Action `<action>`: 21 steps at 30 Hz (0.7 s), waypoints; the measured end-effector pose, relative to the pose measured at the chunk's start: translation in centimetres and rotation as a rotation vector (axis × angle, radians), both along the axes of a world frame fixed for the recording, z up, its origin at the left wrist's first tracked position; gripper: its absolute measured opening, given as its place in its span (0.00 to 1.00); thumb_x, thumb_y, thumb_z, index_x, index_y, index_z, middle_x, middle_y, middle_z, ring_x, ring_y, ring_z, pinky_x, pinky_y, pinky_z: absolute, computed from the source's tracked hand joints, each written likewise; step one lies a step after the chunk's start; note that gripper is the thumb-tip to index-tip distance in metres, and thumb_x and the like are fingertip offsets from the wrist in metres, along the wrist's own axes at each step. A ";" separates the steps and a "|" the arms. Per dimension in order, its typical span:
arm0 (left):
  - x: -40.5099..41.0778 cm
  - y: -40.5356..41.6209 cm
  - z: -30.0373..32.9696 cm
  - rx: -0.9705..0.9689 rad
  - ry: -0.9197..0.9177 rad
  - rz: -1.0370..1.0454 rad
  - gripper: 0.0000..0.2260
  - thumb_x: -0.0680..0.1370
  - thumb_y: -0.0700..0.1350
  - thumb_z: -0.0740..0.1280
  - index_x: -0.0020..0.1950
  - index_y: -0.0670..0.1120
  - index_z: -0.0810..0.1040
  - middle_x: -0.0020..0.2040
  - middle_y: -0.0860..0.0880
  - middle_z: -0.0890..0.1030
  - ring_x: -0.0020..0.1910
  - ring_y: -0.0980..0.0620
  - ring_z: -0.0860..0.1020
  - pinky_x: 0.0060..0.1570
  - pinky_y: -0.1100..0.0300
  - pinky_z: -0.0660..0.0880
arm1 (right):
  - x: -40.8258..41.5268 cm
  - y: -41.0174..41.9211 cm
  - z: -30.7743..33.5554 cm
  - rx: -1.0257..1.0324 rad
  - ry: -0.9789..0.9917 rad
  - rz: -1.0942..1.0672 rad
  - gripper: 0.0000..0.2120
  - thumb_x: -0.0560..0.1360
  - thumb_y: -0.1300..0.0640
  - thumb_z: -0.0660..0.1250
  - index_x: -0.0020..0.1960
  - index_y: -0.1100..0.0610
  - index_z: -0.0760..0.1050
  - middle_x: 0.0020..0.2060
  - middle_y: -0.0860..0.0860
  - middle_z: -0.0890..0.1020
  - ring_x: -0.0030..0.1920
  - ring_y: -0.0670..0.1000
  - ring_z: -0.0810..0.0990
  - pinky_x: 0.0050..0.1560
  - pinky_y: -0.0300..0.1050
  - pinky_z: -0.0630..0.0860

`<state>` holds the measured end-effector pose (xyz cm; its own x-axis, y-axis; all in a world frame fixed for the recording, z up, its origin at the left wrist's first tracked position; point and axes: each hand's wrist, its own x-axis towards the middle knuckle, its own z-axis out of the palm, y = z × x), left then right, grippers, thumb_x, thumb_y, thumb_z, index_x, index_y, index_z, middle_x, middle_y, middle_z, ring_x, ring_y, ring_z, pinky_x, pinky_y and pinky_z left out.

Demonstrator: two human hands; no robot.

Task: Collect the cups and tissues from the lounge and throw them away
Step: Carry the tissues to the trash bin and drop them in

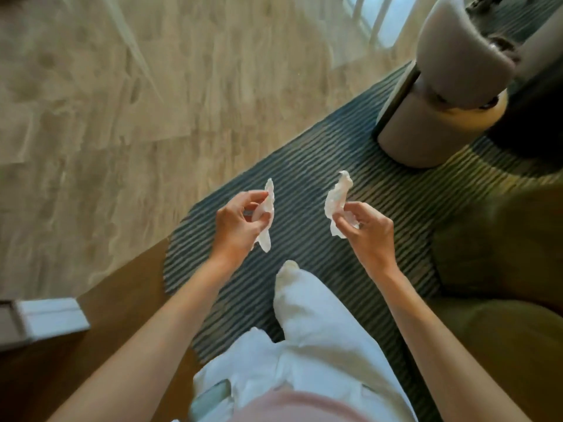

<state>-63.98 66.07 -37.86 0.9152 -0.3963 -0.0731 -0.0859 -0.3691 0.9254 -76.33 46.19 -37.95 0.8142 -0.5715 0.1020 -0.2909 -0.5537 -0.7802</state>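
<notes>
Pinching tissues — left hand (pixel 236 222), right hand (pixel 367 228) — above striped rug (pixel 304 166), beside armchair (pixel 499 254).

Box (pixel 45 321) — cut by left edge

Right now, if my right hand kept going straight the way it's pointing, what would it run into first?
The right hand, pinching a crumpled tissue, points up and ahead over the striped rug. Nothing close blocks it; the first thing in that line looks like the round grey chair, though depth is hard to judge.

Pale wood-look floor (pixel 128 95), striped dark rug (pixel 304 166), grey armchair (pixel 451 86), olive seat (pixel 499 254), sunlit patches.
</notes>
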 end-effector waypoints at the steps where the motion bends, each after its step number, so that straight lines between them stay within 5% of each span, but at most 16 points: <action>1: 2.3 -1.6 0.3 -0.005 0.007 -0.019 0.12 0.73 0.42 0.73 0.56 0.47 0.81 0.51 0.53 0.83 0.47 0.57 0.81 0.43 0.65 0.79 | 2.3 -1.6 0.2 0.003 0.000 -0.010 0.08 0.72 0.59 0.73 0.50 0.59 0.81 0.43 0.51 0.84 0.43 0.49 0.82 0.46 0.51 0.80; 21: 47.2 -12.7 1.0 0.066 0.028 0.098 0.11 0.72 0.39 0.73 0.54 0.47 0.81 0.50 0.53 0.82 0.44 0.61 0.79 0.40 0.70 0.77 | 50.3 -13.1 0.2 0.124 0.085 0.081 0.08 0.72 0.58 0.73 0.50 0.58 0.82 0.42 0.48 0.83 0.44 0.48 0.82 0.49 0.50 0.80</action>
